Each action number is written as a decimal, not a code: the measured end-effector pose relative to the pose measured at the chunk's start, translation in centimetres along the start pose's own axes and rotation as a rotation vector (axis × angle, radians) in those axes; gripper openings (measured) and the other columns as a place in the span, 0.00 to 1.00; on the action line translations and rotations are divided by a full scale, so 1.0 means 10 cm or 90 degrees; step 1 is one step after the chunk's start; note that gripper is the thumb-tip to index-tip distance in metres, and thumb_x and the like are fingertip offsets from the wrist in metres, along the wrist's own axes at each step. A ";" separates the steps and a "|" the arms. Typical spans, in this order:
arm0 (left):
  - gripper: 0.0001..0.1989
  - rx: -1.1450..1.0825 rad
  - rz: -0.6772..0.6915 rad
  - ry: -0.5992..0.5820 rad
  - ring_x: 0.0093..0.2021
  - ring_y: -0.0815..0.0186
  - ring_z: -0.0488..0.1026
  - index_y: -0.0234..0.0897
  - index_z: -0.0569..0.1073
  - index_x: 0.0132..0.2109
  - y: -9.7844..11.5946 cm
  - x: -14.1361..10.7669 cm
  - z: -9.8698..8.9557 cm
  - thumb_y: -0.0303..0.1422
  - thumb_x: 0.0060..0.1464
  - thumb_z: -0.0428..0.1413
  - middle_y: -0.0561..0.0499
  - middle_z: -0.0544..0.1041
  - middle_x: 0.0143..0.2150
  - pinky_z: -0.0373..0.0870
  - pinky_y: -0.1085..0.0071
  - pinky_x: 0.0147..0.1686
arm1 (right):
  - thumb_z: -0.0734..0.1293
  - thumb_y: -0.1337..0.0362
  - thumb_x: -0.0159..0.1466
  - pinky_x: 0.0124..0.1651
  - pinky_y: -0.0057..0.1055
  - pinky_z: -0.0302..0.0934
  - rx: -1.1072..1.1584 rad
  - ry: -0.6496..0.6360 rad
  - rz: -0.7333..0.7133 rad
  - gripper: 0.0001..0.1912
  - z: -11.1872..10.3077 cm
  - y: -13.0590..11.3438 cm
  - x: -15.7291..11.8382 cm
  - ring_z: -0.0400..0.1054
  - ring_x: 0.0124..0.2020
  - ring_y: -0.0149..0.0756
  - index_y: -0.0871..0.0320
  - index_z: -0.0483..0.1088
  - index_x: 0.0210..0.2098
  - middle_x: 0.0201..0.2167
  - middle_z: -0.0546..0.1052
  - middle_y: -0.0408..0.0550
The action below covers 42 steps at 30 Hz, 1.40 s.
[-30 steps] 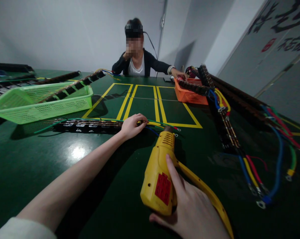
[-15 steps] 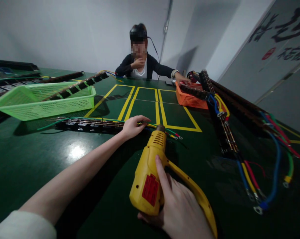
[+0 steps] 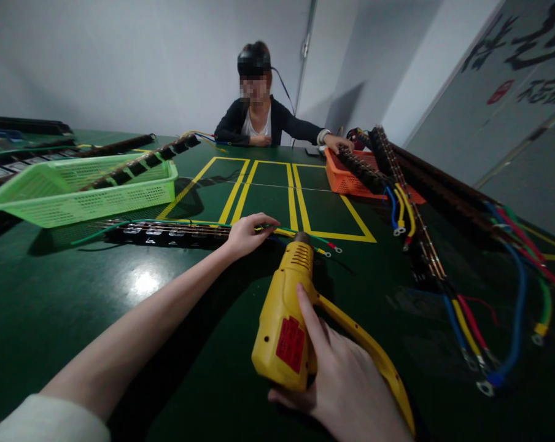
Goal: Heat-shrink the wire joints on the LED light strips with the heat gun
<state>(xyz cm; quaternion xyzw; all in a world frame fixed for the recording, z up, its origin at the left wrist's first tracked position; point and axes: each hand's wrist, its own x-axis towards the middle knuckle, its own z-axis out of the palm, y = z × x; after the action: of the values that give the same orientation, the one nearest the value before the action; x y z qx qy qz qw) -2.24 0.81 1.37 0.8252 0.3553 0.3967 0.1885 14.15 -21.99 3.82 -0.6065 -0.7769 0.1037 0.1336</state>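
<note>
My right hand [image 3: 342, 374] is wrapped round a yellow heat gun [image 3: 287, 313], its index finger laid along the body. The gun's metal nozzle points away from me, close to a bundle of coloured wires [image 3: 321, 239] with ring terminals. My left hand [image 3: 250, 234] is closed on the wires at the right end of a dark strip assembly [image 3: 176, 233], which lies crosswise on the table. A long green wire runs along the top of that strip.
A light green basket [image 3: 107, 205] with a strip across it stands at the left. At the right are an orange basket [image 3: 346, 181] and strips with coloured cables [image 3: 466, 325]. A person [image 3: 259, 120] sits opposite, one hand at the orange basket. Yellow lines mark the green table [image 3: 185, 380].
The heat gun and my right hand have shifted slightly right. The person opposite has lowered one hand from the face to the table, and a strip at the orange basket has changed its angle.
</note>
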 end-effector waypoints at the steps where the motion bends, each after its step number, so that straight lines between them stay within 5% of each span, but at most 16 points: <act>1: 0.11 -0.003 0.000 0.001 0.44 0.65 0.73 0.39 0.76 0.43 0.00 0.00 0.00 0.30 0.55 0.52 0.52 0.77 0.42 0.69 0.72 0.44 | 0.67 0.37 0.48 0.36 0.44 0.69 -0.015 0.018 0.003 0.62 -0.01 0.03 -0.03 0.73 0.37 0.49 0.53 0.26 0.66 0.42 0.74 0.56; 7: 0.10 -0.041 0.009 0.012 0.43 0.65 0.73 0.38 0.76 0.42 -0.03 0.00 0.01 0.29 0.54 0.52 0.51 0.77 0.42 0.69 0.72 0.43 | 0.73 0.45 0.45 0.31 0.39 0.71 -0.095 0.101 0.013 0.65 -0.03 0.20 -0.22 0.75 0.33 0.48 0.56 0.28 0.67 0.40 0.77 0.55; 19: 0.10 -0.087 0.033 0.000 0.43 0.65 0.74 0.37 0.76 0.42 -0.04 0.01 -0.02 0.30 0.54 0.53 0.50 0.77 0.42 0.70 0.71 0.43 | 0.72 0.45 0.47 0.30 0.37 0.71 -0.131 0.116 0.020 0.63 -0.05 0.24 -0.27 0.75 0.33 0.47 0.59 0.31 0.67 0.40 0.77 0.56; 31: 0.10 0.071 0.027 0.040 0.40 0.67 0.74 0.41 0.75 0.43 -0.03 0.00 0.06 0.31 0.57 0.51 0.53 0.76 0.42 0.68 0.73 0.37 | 0.68 0.42 0.50 0.28 0.37 0.71 -0.154 0.112 0.006 0.60 -0.04 0.27 -0.27 0.75 0.31 0.48 0.62 0.32 0.67 0.39 0.77 0.58; 42: 0.10 0.162 0.092 0.054 0.41 0.66 0.71 0.40 0.74 0.44 0.00 -0.05 0.08 0.30 0.60 0.48 0.52 0.75 0.39 0.67 0.72 0.39 | 0.71 0.42 0.47 0.33 0.42 0.70 -0.060 0.081 0.003 0.63 0.03 0.00 -0.14 0.74 0.35 0.49 0.55 0.28 0.67 0.38 0.76 0.54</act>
<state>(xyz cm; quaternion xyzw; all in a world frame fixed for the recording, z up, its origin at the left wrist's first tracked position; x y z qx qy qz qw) -1.84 0.46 0.61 0.8484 0.3500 0.3954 0.0383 14.37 -23.39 3.39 -0.6192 -0.7695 0.0286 0.1536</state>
